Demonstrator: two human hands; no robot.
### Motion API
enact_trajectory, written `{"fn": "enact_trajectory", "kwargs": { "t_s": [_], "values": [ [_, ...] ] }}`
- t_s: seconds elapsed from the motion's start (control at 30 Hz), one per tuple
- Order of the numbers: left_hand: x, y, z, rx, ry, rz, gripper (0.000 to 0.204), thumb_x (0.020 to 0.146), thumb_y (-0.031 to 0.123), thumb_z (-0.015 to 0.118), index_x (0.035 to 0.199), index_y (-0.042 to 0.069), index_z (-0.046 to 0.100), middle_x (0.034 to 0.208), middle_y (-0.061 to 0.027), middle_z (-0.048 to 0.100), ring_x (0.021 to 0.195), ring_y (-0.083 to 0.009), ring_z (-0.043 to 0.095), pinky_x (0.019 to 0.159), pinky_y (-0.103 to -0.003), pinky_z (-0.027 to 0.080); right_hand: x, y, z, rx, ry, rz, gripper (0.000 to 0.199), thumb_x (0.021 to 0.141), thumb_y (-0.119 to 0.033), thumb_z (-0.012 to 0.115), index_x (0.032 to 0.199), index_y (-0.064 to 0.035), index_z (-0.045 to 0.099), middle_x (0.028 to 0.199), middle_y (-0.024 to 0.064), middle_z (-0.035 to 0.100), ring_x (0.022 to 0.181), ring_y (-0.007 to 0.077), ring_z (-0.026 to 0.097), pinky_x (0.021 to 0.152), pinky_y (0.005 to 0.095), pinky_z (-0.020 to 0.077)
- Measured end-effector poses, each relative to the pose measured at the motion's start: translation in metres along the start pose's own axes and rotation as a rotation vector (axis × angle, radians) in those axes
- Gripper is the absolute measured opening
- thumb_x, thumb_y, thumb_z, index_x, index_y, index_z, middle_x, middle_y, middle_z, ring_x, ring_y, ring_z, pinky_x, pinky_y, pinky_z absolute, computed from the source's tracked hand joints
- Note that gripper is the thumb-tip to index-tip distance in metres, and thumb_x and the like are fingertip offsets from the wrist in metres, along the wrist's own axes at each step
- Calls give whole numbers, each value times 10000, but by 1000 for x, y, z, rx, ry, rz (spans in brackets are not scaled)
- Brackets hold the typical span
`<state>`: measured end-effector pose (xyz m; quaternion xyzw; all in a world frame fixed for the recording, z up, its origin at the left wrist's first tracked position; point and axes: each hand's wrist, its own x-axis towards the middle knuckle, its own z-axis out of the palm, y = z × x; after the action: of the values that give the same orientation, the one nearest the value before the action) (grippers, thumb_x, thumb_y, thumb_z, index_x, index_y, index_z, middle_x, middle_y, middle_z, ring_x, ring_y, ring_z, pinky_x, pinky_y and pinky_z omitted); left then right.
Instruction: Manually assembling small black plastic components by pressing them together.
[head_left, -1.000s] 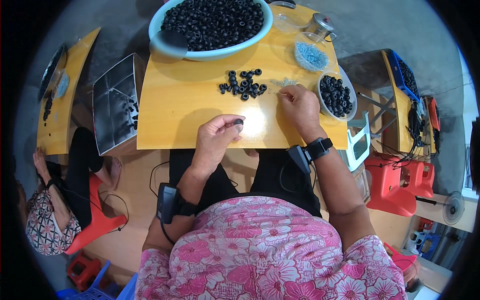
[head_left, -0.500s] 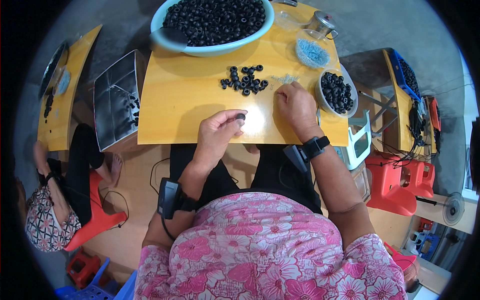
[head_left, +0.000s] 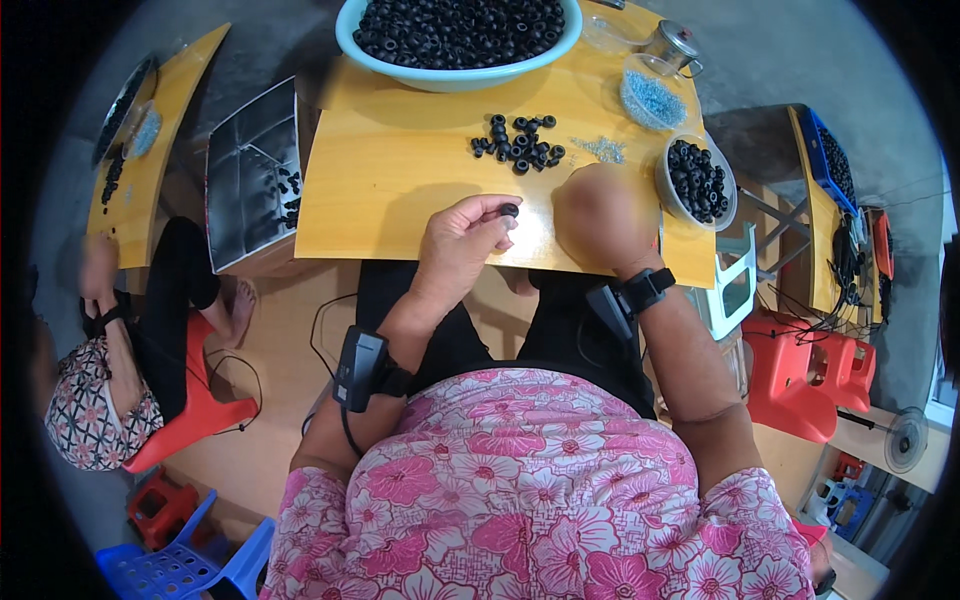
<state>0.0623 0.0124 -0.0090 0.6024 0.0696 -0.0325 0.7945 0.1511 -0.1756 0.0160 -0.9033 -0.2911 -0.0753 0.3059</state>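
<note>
My left hand (head_left: 460, 248) is closed in a pinch over the table's near edge. Between thumb and fingers it holds a small black ring-shaped part (head_left: 509, 210), its hole showing. To the right of it, my right hand (head_left: 607, 222) is smeared by motion, so its fingers and anything in them cannot be made out. A loose group of similar black parts (head_left: 520, 143) lies on the yellow table (head_left: 390, 160) beyond my hands. Beside that group, just past my right hand, is a small scatter of thin silvery-blue pieces (head_left: 603, 150).
A light-blue basin (head_left: 440, 80) heaped with black parts stands at the back. On the right are a tub of black parts (head_left: 697, 180), a tub of silvery-blue pieces (head_left: 653, 95) and a metal cup (head_left: 674, 42). Left of the table, another person (head_left: 110, 390) sits near an open box (head_left: 255, 180).
The whole view has shifted slightly. My right hand has drawn back from the silvery-blue scatter and now blurs. My left hand keeps its pinch on the black part.
</note>
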Motion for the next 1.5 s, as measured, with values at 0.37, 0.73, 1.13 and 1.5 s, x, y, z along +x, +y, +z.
{"fn": "enact_trajectory", "kwargs": {
  "t_s": [0.37, 0.73, 1.13, 1.5],
  "values": [
    [0, -3, 2, 66, 18, 18, 177, 885, 56, 648, 1041, -29, 659, 826, -8, 649, 707, -51, 567, 655, -203, 483, -3, -29, 0, 362, -71, -125, 125, 718, 15, 607, 829, -35, 634, 770, 109, 605, 695, 261, 623, 634, 325, 503],
    [2, 0, 2, 134, -19, 33, 143, 891, 110, 668, 954, -17, 651, 775, -10, 647, 689, -56, 580, 639, -209, 479, 1, -35, -3, 234, -128, -231, 176, 738, 28, 628, 891, -59, 617, 804, 118, 608, 719, 305, 626, 626, 365, 501],
    [0, 0, 2, 191, 8, 27, 151, 894, 116, 652, 966, -17, 660, 804, -23, 669, 702, -69, 603, 647, -226, 495, -10, -42, -2, 249, -23, -188, 200, 751, 20, 621, 926, -73, 653, 782, 115, 613, 700, 306, 624, 616, 363, 501],
    [0, -2, 0, 71, 7, 15, 160, 902, 121, 647, 988, -14, 656, 812, -15, 662, 699, -61, 601, 644, -212, 501, -18, -52, 6, 422, 51, -18, 163, 803, 28, 632, 934, -58, 679, 800, 101, 643, 712, 227, 647, 631, 310, 506]
  ]
}}
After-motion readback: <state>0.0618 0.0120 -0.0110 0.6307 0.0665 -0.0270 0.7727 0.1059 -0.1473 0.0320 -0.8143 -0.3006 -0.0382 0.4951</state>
